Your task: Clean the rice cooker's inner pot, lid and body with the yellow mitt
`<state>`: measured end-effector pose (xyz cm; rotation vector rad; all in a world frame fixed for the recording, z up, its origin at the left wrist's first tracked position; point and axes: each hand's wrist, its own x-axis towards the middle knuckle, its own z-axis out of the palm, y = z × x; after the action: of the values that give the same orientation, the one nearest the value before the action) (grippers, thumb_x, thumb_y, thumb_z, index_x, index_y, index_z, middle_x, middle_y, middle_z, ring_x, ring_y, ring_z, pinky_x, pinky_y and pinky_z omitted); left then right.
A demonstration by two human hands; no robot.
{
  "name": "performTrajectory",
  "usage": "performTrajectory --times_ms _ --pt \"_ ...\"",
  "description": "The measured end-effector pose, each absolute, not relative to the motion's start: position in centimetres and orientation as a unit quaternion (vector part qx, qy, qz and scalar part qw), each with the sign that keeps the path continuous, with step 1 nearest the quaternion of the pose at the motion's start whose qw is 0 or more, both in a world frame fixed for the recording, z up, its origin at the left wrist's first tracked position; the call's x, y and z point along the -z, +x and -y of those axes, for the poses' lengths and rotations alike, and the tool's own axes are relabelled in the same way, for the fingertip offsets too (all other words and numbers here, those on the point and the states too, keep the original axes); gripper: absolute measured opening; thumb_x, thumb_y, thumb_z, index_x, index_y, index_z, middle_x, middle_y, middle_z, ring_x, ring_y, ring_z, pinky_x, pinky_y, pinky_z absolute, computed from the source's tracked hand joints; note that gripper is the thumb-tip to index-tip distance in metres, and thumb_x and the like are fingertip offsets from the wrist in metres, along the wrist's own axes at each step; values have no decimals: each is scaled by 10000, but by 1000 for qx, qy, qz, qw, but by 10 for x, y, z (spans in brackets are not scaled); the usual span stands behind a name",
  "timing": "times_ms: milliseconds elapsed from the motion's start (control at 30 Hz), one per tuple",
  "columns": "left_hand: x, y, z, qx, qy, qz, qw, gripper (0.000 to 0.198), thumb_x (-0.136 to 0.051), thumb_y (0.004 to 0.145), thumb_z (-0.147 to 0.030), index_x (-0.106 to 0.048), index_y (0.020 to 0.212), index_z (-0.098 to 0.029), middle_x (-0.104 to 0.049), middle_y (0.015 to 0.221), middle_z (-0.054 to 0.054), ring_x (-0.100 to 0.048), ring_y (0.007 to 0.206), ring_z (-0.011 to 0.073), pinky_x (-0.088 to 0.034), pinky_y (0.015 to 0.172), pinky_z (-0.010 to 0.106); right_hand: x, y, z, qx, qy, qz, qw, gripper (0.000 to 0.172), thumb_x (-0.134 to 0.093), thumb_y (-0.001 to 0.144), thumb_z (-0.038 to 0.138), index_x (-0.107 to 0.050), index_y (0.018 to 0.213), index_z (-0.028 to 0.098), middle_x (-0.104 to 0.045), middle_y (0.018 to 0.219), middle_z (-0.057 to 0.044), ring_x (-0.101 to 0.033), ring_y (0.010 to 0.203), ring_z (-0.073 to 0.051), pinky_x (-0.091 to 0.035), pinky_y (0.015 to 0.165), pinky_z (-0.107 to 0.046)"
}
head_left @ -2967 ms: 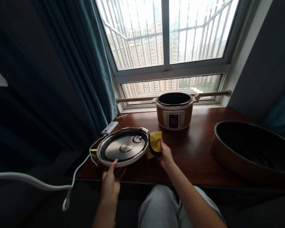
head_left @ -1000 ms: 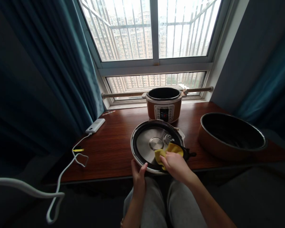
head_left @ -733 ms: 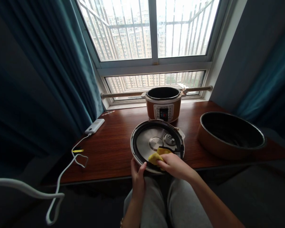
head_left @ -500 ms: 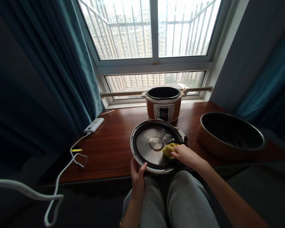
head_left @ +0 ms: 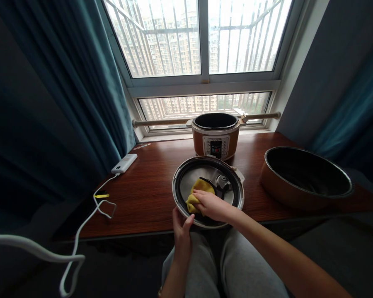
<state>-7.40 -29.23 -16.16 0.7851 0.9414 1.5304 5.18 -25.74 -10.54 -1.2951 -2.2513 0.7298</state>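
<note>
A round pressure cooker lid point(head_left: 239, 194) lies with its steel inner side up at the table's front edge, a black seal running round it. My left hand point(head_left: 182, 231) grips the lid's near left rim, thumb on top and fingers below. Pressed flat against the lid's inside, a yellow cloth point(head_left: 202, 188) is held by my right hand point(head_left: 213, 205), which reaches across from the right. Cloth and hand cover part of the steel. Behind the lid stands the orange and white electric pressure cooker point(head_left: 216, 142), its top uncovered and its dark inside showing.
On the right of the wooden table point(head_left: 143, 186) sits a large orange pot point(head_left: 286, 188) with a dark inside. A white power bank point(head_left: 124, 163) with a white cable point(head_left: 81, 231) lies at the left. A window and blue curtains point(head_left: 90, 82) surround the table.
My right hand has moved left across the lid with the yellow cloth, from its right side to the left of the middle. My left hand keeps its grip on the rim.
</note>
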Motion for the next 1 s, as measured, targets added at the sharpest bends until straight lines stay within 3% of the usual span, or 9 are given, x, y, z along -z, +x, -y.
performTrajectory --times_ms 200,400,467,567,667,833,1000 --pt "159 -74 292 -650 336 -408 546 440 -685 637 -270 -526 1041 -202 -618 971 14 -574 918 183 -418 832 282 123 74 224 -165 -613 753 175 472 -434 863 208 -431 1302 32 -362 1406 -214 -296 1335 -268 -247 1089 -398" --pt "158 -74 292 -646 330 -426 541 453 -709 614 -297 -529 1017 -193 -629 913 12 -588 870 178 -433 792 273 124 88 235 -161 -646 728 162 432 -433 850 190 -489 1248 30 -445 1340 -232 -403 1268 -291 -324 1042 -397" --pt "157 -74 292 -643 333 -430 540 454 -716 610 -309 -527 1006 -193 -633 904 13 -592 857 179 -441 782 274 118 81 250 -167 -637 735 159 401 -444 837 187 -535 1199 42 -475 1310 -236 -439 1236 -308 -353 1017 -420" --pt "158 -74 293 -640 337 -422 546 450 -710 620 -307 -514 1011 -204 -636 927 15 -600 865 183 -448 790 284 108 68 266 -203 -557 788 165 324 -472 824 210 -617 1101 122 -524 1295 -151 -472 1218 -256 -364 1022 -348" --pt "160 -74 294 -643 334 -409 555 470 -700 622 -294 -508 1043 -212 -631 984 25 -595 916 194 -445 815 292 106 58 263 -227 -452 842 187 388 -437 822 155 -576 1185 159 -481 1354 -84 -414 1270 -178 -313 1060 -269" --pt "162 -74 293 -650 330 -406 552 453 -686 632 -271 -518 1049 -220 -620 999 16 -575 941 184 -427 842 285 120 46 217 -166 -426 867 198 531 -415 839 141 -372 1364 80 -315 1453 -142 -250 1359 -203 -223 1120 -351" --pt "158 -74 294 -643 324 -419 553 420 -671 650 -272 -521 1039 -220 -621 993 9 -578 936 185 -417 864 296 126 52 176 -133 -487 844 180 484 -406 886 240 -397 1342 78 -362 1425 -155 -300 1334 -216 -243 1106 -354"
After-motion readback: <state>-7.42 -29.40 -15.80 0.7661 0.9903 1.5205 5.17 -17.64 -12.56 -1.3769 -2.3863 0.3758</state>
